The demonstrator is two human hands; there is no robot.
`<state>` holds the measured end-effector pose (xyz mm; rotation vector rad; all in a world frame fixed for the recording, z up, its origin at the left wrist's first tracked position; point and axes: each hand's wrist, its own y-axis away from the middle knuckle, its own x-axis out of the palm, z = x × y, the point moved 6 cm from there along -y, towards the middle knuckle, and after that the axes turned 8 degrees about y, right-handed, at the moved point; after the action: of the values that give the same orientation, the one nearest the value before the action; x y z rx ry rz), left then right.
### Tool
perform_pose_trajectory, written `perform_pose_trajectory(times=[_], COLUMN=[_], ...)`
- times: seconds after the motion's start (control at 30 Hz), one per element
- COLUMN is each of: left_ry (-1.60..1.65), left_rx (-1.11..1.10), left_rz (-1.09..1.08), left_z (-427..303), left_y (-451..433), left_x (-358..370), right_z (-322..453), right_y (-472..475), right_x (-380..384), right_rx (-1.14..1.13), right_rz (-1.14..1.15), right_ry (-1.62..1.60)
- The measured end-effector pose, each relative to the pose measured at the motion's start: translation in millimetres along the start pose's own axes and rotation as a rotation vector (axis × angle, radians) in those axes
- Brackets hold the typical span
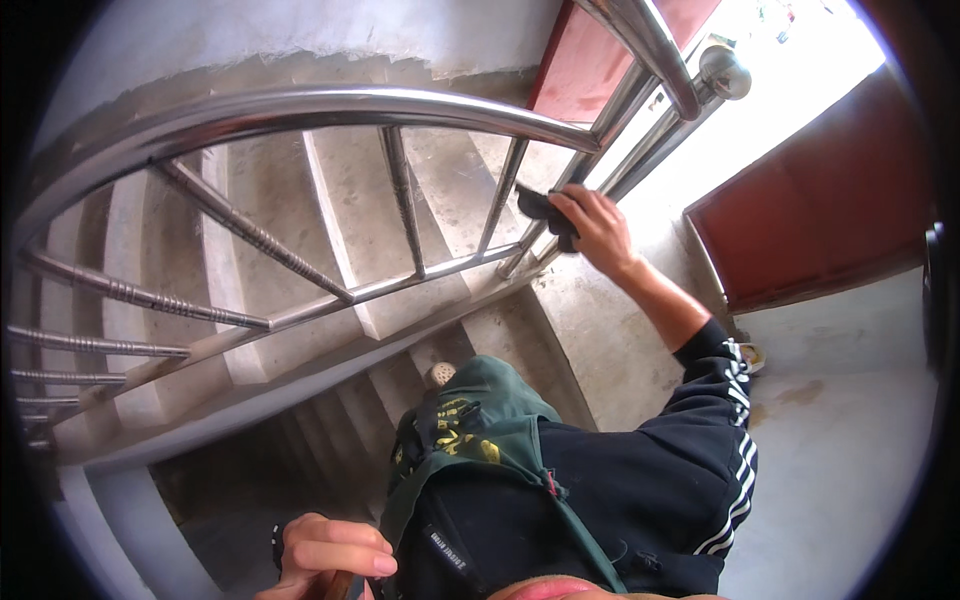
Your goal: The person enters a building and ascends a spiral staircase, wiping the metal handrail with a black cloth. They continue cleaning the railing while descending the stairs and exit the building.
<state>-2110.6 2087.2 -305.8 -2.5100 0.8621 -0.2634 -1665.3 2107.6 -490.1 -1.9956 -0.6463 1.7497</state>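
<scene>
My right hand point(602, 234) grips a crumpled black cloth point(538, 208) beside the lower bars at the corner of a stainless steel stair railing point(375, 105). Part of the cloth hangs free of the fingers; whether it touches the metal is hard to tell. Low in the picture, my left hand point(330, 547) is raised near my chest with its fingers curled. Something brown shows beneath those fingers, too cut off to name. A green apron point(495, 397) with yellow print covers part of my dark jacket point(630, 480).
Concrete steps point(270, 202) rise behind the railing, and a darker flight point(360, 405) descends at left. A perforated beige shoe point(442, 373) shows past the apron. Red door panels point(817, 195) flank a bright doorway. A steel ball finial point(724, 72) caps the post.
</scene>
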Motion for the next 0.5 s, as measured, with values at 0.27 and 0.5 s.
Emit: perform_pose_trajectory(times=[0.27,0.5], left_ry=[0.297,0.209], left_rx=[0.16,0.084], left_rz=[-0.259,-0.191], left_z=[13,20], left_y=[57,59], left_x=[-30,-31], right_z=[5,-18], right_y=[-19,4], right_x=[-14,72], right_rx=[-0.46,-0.576], right_rz=[0.246,0.511], right_ry=[0.785,1.027])
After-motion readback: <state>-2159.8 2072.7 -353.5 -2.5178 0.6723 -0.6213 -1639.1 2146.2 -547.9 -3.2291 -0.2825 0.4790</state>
